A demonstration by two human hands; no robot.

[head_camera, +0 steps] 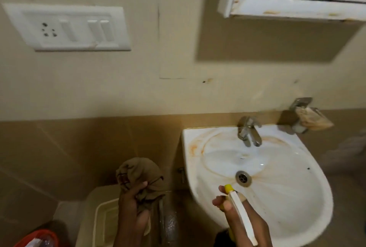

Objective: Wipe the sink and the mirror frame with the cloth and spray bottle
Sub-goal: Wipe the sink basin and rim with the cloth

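Note:
A white wall-hung sink (309, 215) with rusty orange stains fills the lower right; its drain (243, 178) sits mid-bowl and a chrome tap (250, 131) stands at the back rim. My right hand (237, 217) grips a spray bottle (240, 209) with a white head and yellow nozzle, held over the sink's near left rim and pointing toward the drain. My left hand (131, 207) holds a bunched brown cloth (139, 175) left of the sink, over the toilet. The white mirror frame (287, 7), spotted with rust, hangs at the top right.
A white switch plate (69, 27) is on the wall at upper left. A metal soap dish (305, 119) with soap is fixed right of the tap. Below my left hand is a cream toilet tank (99, 217), and a red bucket (37, 238) sits at the bottom left.

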